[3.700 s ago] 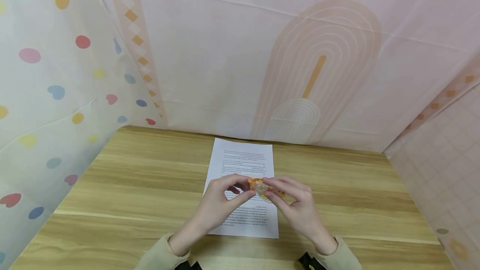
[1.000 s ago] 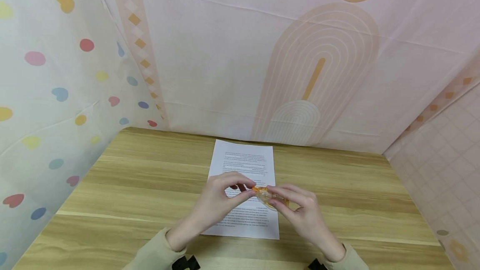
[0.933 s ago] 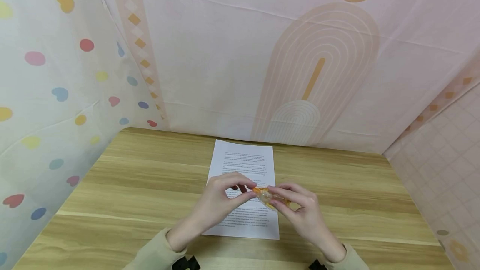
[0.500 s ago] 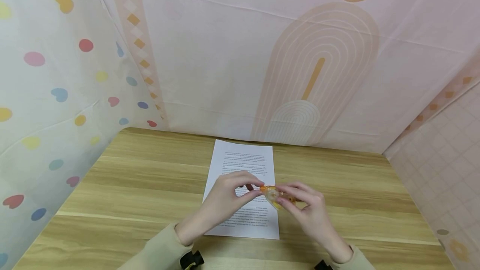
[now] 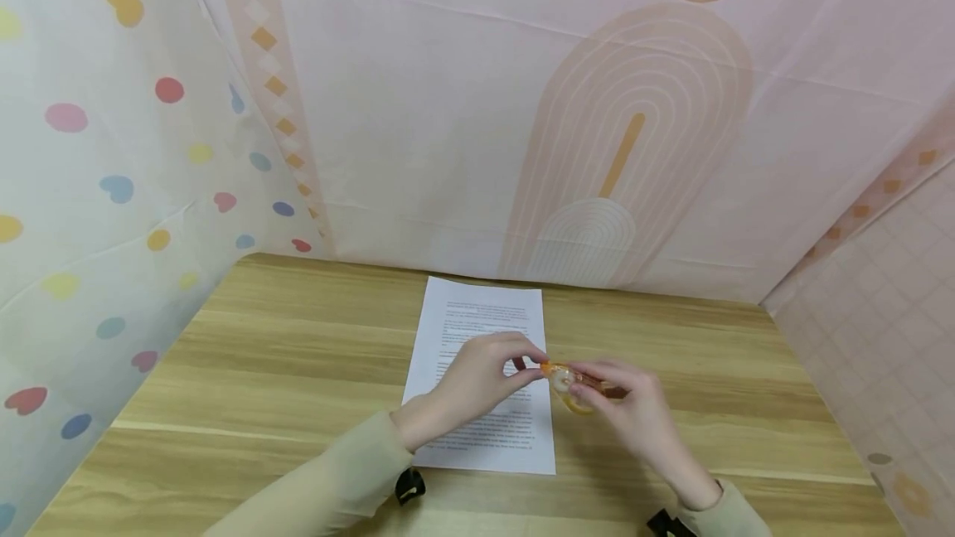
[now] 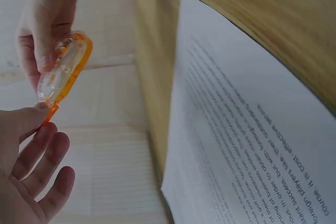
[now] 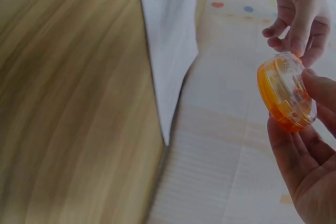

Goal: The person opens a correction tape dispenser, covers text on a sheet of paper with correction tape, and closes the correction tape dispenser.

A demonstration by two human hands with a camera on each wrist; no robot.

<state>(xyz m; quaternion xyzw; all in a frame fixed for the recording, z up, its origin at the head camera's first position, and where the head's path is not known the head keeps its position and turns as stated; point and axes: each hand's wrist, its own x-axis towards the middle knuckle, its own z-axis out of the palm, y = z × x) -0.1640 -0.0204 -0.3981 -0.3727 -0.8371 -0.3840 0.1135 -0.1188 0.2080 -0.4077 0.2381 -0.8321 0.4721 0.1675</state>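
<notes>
A correction tape dispenser in orange and clear plastic is held between both hands, above the right edge of a printed sheet of paper. My right hand grips its body between thumb and fingers. At the narrow orange end, the thumb and index finger of my left hand pinch the tip. In the left wrist view the dispenser slants, with its orange tip partly covered by the pinching fingers. The right wrist view shows its rounded body near the thumb.
The paper lies flat on a wooden table. A patterned cloth backdrop rises behind the table, with another dotted cloth at the left. Black straps show near the sleeves.
Both hands have shifted to the right together, carrying the correction tape from over the paper to its right edge. More of the dispenser's body shows now. The paper stays in place.
</notes>
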